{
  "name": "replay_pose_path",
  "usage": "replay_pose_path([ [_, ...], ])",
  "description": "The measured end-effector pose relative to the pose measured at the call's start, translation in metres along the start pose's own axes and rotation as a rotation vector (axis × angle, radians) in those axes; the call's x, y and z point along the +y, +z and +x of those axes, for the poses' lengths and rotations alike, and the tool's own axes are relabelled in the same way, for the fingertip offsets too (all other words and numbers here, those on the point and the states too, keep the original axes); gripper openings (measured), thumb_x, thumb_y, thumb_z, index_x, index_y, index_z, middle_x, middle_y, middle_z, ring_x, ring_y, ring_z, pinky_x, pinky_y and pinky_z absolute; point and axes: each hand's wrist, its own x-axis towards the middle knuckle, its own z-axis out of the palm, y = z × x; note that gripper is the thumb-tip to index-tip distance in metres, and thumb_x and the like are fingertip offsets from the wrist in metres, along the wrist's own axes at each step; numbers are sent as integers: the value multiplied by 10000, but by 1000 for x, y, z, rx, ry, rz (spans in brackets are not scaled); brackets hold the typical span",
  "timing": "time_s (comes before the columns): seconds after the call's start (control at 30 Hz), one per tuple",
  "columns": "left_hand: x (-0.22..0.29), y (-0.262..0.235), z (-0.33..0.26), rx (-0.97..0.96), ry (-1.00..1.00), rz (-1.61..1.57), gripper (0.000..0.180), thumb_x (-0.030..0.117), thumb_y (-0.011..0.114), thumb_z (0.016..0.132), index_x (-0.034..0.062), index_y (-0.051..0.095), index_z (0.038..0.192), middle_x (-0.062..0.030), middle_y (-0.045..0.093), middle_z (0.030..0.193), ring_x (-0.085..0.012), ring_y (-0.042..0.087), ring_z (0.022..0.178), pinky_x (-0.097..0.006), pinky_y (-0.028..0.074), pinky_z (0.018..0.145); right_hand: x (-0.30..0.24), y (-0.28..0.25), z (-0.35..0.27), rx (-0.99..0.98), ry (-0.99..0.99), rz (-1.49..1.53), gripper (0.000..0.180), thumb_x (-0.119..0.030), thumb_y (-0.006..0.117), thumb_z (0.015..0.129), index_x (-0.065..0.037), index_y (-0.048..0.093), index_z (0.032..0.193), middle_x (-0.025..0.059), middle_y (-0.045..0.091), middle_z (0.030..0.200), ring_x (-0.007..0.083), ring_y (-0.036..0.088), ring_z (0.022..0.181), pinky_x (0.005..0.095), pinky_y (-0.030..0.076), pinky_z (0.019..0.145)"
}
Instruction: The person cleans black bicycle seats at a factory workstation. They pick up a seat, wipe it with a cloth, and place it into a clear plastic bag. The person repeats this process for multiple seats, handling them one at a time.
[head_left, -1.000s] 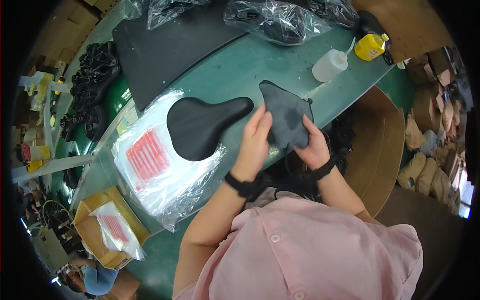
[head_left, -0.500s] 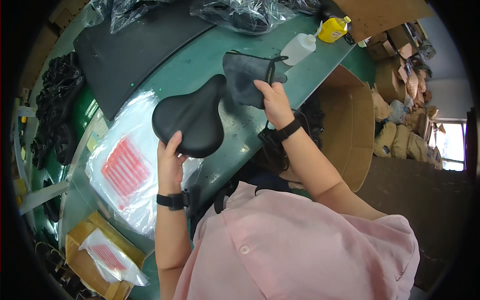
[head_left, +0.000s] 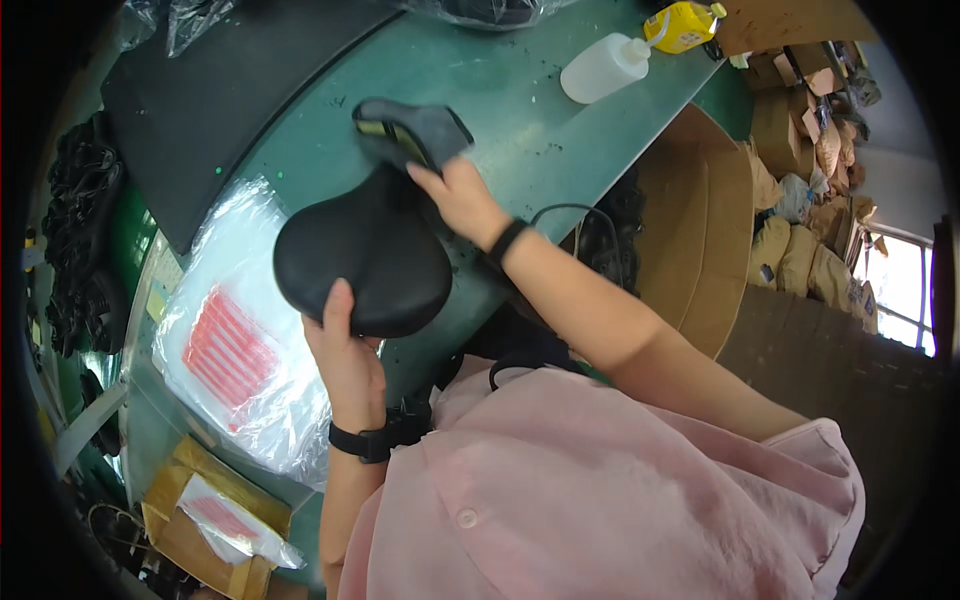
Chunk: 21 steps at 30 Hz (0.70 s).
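A black bicycle saddle (head_left: pixel 365 260) is gripped at its wide rear end by my left hand (head_left: pixel 345 360), thumb on top and fingers underneath. Its narrow nose points away from me. My right hand (head_left: pixel 462 200) holds a dark grey fabric saddle cover (head_left: pixel 440 130) just beyond the nose. The cover's opening, edged in black with a yellowish strip showing inside, faces the saddle. Motion smears part of the cover, and it hides the tip of the nose; I cannot tell whether the two touch.
Clear plastic bags with red print (head_left: pixel 230 350) lie left on the green table (head_left: pixel 530 110). More sit in a cardboard box (head_left: pixel 160 500). A black sheet (head_left: pixel 220 90) lies behind. A white bottle (head_left: pixel 605 70) and a yellow bottle (head_left: pixel 680 28) stand far right, above a big carton (head_left: pixel 700 230).
My right hand has brought the cover leftward to the saddle's nose, turning its opening toward the saddle. The saddle has shifted slightly left and nearer. My head view has moved a little.
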Motion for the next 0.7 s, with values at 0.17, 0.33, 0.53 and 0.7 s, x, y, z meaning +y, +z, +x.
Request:
replay_pose_path([
  [0.17, 6, -6, 11, 89, -77, -132, 498, 301, 573, 930, 13, 419, 1306, -141, 551, 1236, -273, 609, 1070, -428, 554, 828, -31, 2, -8, -197, 136, 223, 460, -355, 613, 906, 96, 609, 998, 108, 653, 825, 151, 579, 789, 339, 483, 727],
  [0.33, 10, -1, 11, 135, -118, -110, 512, 300, 574, 932, 16, 412, 1325, -134, 546, 1251, -259, 586, 1105, -415, 532, 865, -37, -6, -24, -224, -46, 392, 374, -240, 616, 914, 35, 586, 1166, 57, 658, 1084, 160, 591, 949, 321, 476, 854],
  [0.53, 1, 6, 4, 144, -64, -63, 528, 289, 591, 924, 25, 403, 1341, -124, 526, 1278, -244, 550, 1151, -386, 500, 903, -17, -4, 60, -149, 154, 106, 464, -372, 626, 878, 92, 604, 871, 211, 611, 743, 296, 598, 696, 395, 474, 651],
  [0.7, 1, 6, 9, 162, -33, -48, 536, 291, 597, 919, 16, 404, 1337, -120, 527, 1271, -246, 548, 1145, -390, 484, 923, -44, 3, -28, -230, -196, 141, 415, -301, 631, 885, 38, 589, 1119, 192, 651, 981, 247, 627, 936, 338, 481, 842],
])
